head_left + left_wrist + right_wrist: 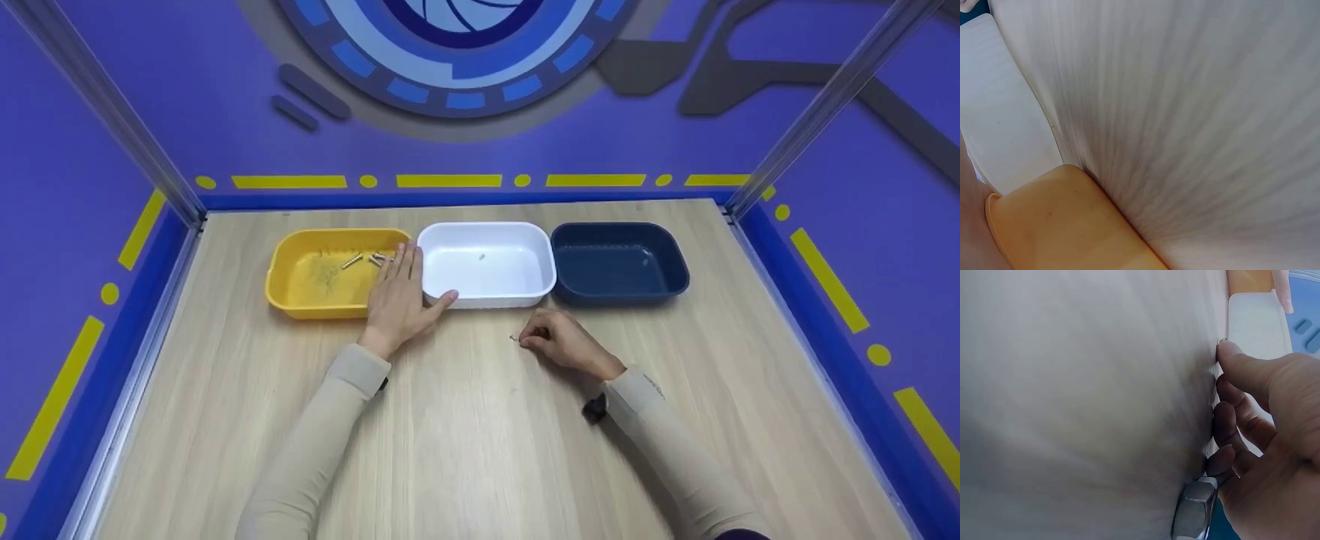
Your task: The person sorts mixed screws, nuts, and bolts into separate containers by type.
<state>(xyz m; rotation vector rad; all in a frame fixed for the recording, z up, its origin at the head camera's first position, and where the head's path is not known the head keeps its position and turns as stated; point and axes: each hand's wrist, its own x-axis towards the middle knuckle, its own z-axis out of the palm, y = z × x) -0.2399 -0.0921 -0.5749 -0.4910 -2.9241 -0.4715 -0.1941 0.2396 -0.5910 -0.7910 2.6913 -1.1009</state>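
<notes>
My left hand [397, 300] lies with straight fingers over the meeting rims of the yellow box [289, 300] and the white box [487, 301]. Its thumb reaches across the white box's front rim. Several silver screws [352, 261] lie in the yellow box beside those fingers, partly hidden by them, along with a scatter of tiny dark bits. Low over the table in front of the white box, my right hand [566, 341] has its thumb and forefinger pinched at a small screw [513, 338]. In the right wrist view the thumb [1247, 371] hides most of it.
A dark blue box [621, 300] stands right of the white one, the three in a row near the table's back. One small pale piece [482, 257] lies in the white box. Purple panels [480, 161] enclose the wooden table [480, 450] at the back and sides.
</notes>
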